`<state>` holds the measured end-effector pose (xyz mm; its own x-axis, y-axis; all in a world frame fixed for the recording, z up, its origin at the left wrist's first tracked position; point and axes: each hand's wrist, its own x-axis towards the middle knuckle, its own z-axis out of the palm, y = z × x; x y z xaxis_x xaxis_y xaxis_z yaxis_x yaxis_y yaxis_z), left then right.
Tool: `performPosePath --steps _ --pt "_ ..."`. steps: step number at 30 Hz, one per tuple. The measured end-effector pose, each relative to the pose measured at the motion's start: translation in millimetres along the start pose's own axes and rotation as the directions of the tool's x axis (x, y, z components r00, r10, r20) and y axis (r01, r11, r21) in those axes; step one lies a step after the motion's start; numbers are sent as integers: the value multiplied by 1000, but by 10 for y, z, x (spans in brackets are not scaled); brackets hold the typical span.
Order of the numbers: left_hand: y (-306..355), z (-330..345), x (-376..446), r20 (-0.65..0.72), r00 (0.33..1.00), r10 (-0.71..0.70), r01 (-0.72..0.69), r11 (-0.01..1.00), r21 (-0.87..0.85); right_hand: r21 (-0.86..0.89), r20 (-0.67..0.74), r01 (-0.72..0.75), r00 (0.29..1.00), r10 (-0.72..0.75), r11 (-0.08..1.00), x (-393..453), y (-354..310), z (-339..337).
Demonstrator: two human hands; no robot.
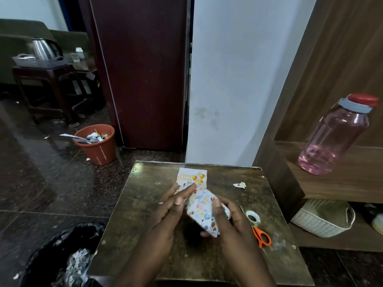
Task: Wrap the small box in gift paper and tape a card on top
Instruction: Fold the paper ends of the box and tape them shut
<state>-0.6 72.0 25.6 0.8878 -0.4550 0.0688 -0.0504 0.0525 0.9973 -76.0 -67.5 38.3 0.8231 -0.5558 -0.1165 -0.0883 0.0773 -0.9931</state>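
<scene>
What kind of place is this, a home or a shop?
Probably a room in a home: a steel electric kettle stands on a dark stool, a terracotta plastic waste bin sits on the polished stone floor, and a pink plastic water bottle stands on a wooden shelf.

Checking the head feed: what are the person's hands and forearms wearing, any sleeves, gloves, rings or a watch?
Nothing shows as worn. The left hand and the right hand are bare, with no gloves. No ring is visible on the fingers that show, though the picture is soft there. Both forearms are bare down to the bottom edge of the frame: no sleeve, cuff, watch or bracelet in view.
</scene>
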Motion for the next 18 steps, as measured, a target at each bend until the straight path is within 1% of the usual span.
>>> performPosePath --steps 1,2,3,4,5,7,9,11,13,15,18 --pt "6 -13 -21 -45 998 54 -53 998 17 52 -15 -37 999 37 998 35 -12 -27" --pt "-20 -26 9 -92 993 79 -81 997 -9 127 -12 -99 995 101 987 79 -20 -62" --pt "-13 -34 22 -115 991 62 -74 992 -98 192 11 -170 985 171 967 122 -36 -103" --pt "6 -31 42 -112 994 10 -32 981 -193 227 47 -240 971 235 944 149 -58 -137" --pt "-21 -30 59 -99 994 -36 11 968 -250 232 89 -300 954 287 925 160 -68 -173" --pt "-82 -27 63 -73 995 -70 49 964 -260 215 149 -375 925 349 902 167 -66 -209" --pt "-113 -33 66 -97 991 -93 64 962 -266 186 160 -395 916 369 900 176 -49 -228" --pt "-116 -38 74 -110 986 -122 81 944 -321 153 159 -409 909 386 900 186 -35 -250" --pt "-127 -36 71 -61 987 -148 115 922 -370 111 164 -433 895 414 894 189 -29 -266" --pt "-121 -39 62 -31 986 -162 138 914 -381 48 163 -443 888 431 895 190 -23 -280" --pt "-145 -63 81 -25 987 -156 136 921 -364 -47 124 -400 907 402 915 201 -7 -275"
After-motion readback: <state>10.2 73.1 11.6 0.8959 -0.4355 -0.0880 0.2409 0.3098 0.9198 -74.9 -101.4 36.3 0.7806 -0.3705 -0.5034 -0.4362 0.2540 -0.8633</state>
